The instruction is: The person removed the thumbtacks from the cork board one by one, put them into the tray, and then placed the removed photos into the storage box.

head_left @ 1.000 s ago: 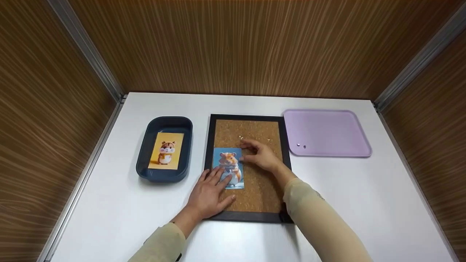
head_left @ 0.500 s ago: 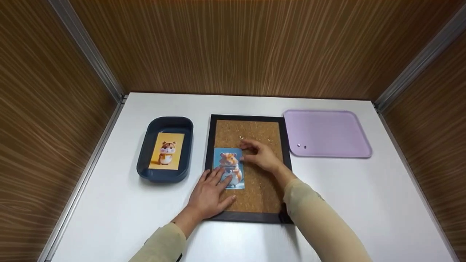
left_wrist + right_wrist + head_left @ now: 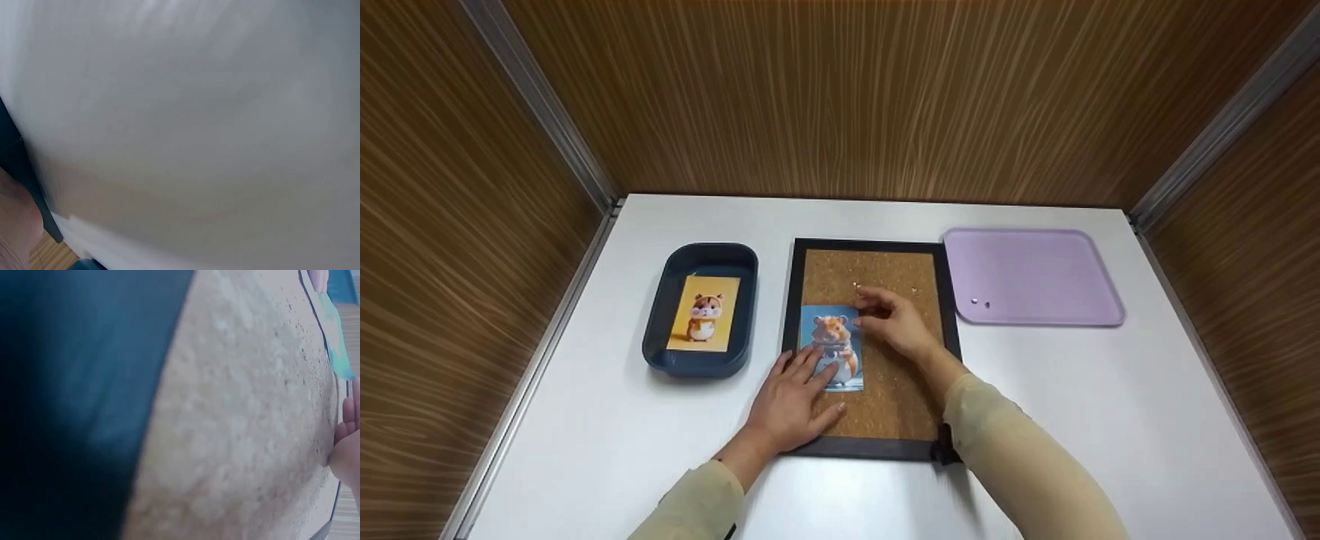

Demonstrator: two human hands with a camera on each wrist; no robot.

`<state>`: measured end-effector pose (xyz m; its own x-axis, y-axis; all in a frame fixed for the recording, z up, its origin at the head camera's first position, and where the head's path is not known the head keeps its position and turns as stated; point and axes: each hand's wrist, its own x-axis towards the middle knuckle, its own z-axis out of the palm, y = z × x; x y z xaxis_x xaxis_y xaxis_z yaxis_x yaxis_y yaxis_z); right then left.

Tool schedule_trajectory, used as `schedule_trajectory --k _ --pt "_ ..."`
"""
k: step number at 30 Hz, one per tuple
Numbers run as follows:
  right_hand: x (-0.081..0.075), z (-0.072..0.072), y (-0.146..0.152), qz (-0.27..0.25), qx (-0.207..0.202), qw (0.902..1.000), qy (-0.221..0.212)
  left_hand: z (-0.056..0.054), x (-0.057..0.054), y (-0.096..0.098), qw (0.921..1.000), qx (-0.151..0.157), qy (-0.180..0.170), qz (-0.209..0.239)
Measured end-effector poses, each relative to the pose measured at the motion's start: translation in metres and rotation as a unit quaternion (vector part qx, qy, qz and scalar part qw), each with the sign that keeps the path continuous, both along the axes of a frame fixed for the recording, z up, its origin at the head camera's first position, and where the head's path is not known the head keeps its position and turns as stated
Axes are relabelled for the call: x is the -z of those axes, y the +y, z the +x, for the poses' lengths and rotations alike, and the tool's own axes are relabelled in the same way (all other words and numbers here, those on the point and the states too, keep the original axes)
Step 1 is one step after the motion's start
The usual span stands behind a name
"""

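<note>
In the head view, a blue picture card [image 3: 847, 356] with a hamster on it lies on the left half of a black-framed cork board [image 3: 900, 405]. My left hand [image 3: 787, 405] rests flat, its spread fingers pressing on the card's lower left and the heel over the frame. At the card's upper right corner, my right hand [image 3: 898, 324] holds the edge between curled fingers and thumb. The right wrist view has these fingers [image 3: 349, 416] right at the card's corner [image 3: 337, 363]. Two small shiny pins sit farther up the cork, one pin [image 3: 856, 284] just beyond the right fingertips.
Left of the board stands a dark blue bin [image 3: 654, 330], holding a yellow hamster card [image 3: 724, 300]. A purple tray [image 3: 1035, 274] touches the board's right side, with two small pins [image 3: 974, 301] near its left front corner. Wood-grain panels [image 3: 840, 97] enclose the white table [image 3: 585, 420].
My right thumb has moved up slightly along the card's edge. The left hand and the card stay in place; the whole head view has shifted a little.
</note>
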<state>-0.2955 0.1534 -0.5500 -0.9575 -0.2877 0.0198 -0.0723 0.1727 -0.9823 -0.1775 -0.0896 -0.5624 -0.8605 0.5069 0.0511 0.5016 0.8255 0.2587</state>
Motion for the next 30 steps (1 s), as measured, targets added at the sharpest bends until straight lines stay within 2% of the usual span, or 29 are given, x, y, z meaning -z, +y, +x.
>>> schedule_trajectory --k 10,18,23,30 --pt "-0.006 0.007 -0.006 -0.022 0.012 0.9986 -0.047 0.000 -0.001 0.001 0.9999 -0.002 -0.010 -0.004" --pt "0.001 0.010 -0.005 -0.057 0.004 0.9957 -0.073 0.000 0.000 0.000 0.9998 -0.004 -0.014 -0.011" --pt "0.000 0.014 -0.004 -0.052 -0.005 0.9950 -0.085 -0.001 0.000 0.000 0.9999 -0.003 -0.010 -0.013" --pt "-0.005 0.016 0.000 -0.031 -0.041 0.9945 -0.092 0.000 0.000 -0.001 1.0000 -0.001 -0.001 -0.002"
